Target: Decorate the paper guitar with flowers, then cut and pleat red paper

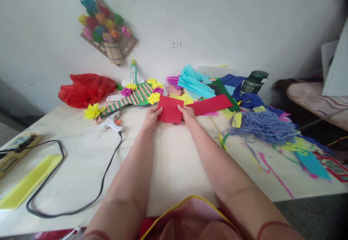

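Note:
A flat red sheet of paper (170,108) is held up over the middle of the table. My left hand (152,118) pinches its left edge between thumb and fingers. At its right edge my right hand (188,115) grips it the same way. A longer red paper strip (212,104) reaches out to the right behind my right hand; whether it joins the sheet I cannot tell. Just behind lies a green guitar-shaped craft piece (136,95) with pale sticks and paper flowers. A white glue gun (112,123) rests to the left of my left hand.
The glue gun's black cord (102,185) loops across the left side near a power strip (16,153) and a yellow strip (29,182). Blue yarn (263,127) and paper scraps cover the right. At the back are a red bag (84,89), glue bottle (133,72) and dark jar (254,82).

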`<state>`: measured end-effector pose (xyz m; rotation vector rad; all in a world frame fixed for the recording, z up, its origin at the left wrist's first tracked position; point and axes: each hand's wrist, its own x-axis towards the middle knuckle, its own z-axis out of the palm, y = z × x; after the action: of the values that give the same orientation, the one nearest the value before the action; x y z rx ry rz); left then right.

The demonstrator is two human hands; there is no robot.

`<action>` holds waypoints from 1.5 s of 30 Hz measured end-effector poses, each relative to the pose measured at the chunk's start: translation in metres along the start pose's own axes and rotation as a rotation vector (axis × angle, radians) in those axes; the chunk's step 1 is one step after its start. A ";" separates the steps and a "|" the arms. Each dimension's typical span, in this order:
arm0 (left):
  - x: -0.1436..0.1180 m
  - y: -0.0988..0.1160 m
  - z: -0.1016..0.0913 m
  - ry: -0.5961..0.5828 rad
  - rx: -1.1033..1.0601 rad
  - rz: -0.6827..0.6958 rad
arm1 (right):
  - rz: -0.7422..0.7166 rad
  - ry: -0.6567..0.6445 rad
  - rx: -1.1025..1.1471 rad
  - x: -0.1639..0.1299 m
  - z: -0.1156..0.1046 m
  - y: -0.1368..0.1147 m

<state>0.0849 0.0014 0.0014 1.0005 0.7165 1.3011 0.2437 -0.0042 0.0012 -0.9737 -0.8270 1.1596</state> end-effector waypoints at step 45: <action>-0.004 0.013 -0.005 -0.006 0.060 -0.087 | 0.111 -0.241 -0.094 0.002 -0.020 -0.014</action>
<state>0.0738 -0.0020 0.0105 1.0096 0.7902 1.2065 0.2673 -0.0076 0.0073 -0.9789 -1.0377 1.3622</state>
